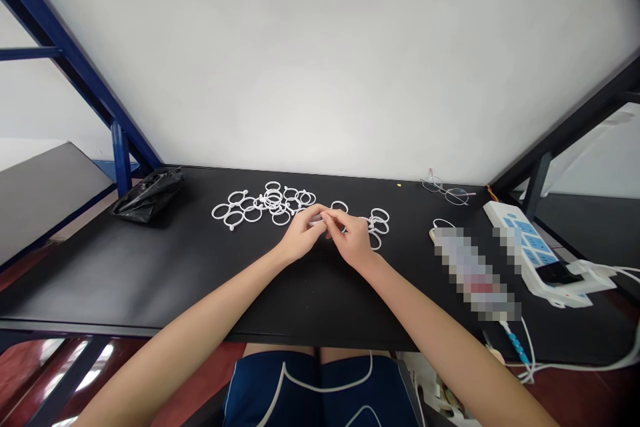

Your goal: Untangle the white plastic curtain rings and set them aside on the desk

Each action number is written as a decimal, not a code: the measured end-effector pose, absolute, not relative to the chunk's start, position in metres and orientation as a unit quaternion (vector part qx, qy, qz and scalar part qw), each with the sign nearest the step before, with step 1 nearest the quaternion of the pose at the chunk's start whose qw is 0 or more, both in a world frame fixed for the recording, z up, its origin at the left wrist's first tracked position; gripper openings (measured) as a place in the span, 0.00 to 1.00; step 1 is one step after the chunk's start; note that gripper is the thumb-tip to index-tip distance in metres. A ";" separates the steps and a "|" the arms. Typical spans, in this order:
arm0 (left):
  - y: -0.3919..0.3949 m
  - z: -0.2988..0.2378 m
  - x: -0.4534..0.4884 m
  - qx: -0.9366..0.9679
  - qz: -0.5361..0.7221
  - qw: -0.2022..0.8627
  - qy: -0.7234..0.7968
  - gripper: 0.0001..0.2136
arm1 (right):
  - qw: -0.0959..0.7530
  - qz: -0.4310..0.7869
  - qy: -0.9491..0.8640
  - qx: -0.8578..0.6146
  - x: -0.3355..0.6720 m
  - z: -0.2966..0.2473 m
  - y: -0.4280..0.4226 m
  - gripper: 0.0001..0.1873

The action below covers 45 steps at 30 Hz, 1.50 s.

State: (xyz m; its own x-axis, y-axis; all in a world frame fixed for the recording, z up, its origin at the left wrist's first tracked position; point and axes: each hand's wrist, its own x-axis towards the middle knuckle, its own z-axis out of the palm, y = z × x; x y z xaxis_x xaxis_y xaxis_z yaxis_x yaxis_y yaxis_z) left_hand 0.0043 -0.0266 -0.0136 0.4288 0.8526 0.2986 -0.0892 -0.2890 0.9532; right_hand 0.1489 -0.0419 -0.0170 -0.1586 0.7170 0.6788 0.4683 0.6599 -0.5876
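Note:
Near the middle of the black tabletop, my left hand (299, 236) and my right hand (355, 237) meet at the fingertips. Both are closed in a pinch around a thin white ring (316, 221), mostly covered by the fingers. Left of my hands lies a loose, overlapping spread of similar white rings (273, 198), several of them with a small knob on the rim. A smaller cluster of white rings (380, 221) lies just right of my right hand. One more white ring (339, 203) rests behind my fingers.
A crumpled black plastic bag (150, 195) sits at the table's left end. On the right are eyeglasses (445, 191), a blurred-out phone (473, 273) with a cable, and a white power strip (525, 247) with a plugged charger. A white wall (320, 67) rises behind.

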 end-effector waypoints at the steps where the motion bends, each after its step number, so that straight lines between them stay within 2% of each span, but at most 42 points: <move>1: -0.026 -0.014 0.004 0.663 0.450 0.524 0.290 0.07 | 0.514 0.120 -0.752 -0.395 0.149 -0.017 -0.042 0.11; 45: -0.024 -0.016 0.004 0.662 0.448 0.522 0.299 0.06 | 0.493 0.138 -0.757 -0.407 0.149 -0.018 -0.042 0.13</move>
